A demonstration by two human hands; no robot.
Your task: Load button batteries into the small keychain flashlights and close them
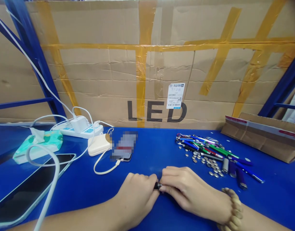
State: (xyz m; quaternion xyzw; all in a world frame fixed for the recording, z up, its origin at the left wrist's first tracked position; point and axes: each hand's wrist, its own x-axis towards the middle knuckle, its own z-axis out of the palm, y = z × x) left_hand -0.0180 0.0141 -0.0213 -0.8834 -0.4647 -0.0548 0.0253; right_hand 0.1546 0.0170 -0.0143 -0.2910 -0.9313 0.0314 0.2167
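My left hand (140, 192) is closed around a small black cylinder with a silvery end (157, 185), most of which the fingers hide. From the other side, my right hand (183, 189) pinches at the silvery end with thumb and forefinger. Both hands meet low over the blue table (149, 160). To the right and farther back lies a pile of slim metallic tubes (205, 146) in blue, green, red and black, some with clips. Several small round button cells (211, 165) are scattered in front of it, beside short blue and silver tube pieces (240, 178).
An open cardboard tray (260, 136) stands at the back right. On the left are a large phone (24, 189), a tissue pack (39, 146), a power strip (83, 130) with white cables, a cream power bank (99, 144) and a smaller phone (125, 147). A taped carton (113, 80) forms the back.
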